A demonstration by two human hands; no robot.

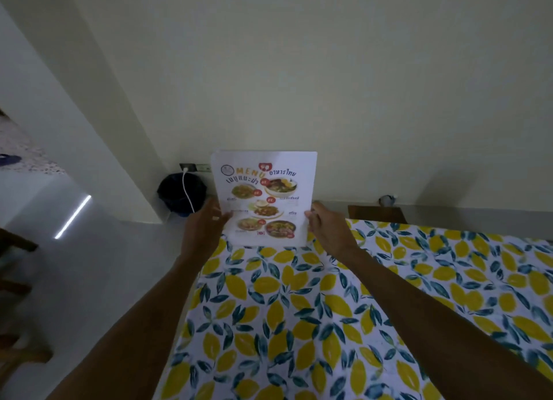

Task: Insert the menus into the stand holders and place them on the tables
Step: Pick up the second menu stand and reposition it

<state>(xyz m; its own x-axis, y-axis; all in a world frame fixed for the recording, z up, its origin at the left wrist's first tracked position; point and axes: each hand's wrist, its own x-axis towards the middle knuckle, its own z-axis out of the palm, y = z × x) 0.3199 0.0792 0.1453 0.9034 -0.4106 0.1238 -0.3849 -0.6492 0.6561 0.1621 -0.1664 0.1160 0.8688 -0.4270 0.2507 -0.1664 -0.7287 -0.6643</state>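
Note:
A white menu (263, 196) with food pictures and the word MENU stands upright at the far left corner of the table (299, 325), its lower edge on the lemon-print cloth. My left hand (206, 223) grips its left edge and my right hand (326, 226) grips its right edge, thumbs on the front. Whether a clear stand holder surrounds the sheet, I cannot tell.
A dark bin (181, 194) sits on the floor by the wall, with a white cable (188, 190) hanging from a wall socket (194, 167). A wooden chair (377, 214) stands at the table's far side. More wooden furniture (18, 280) lines the left edge.

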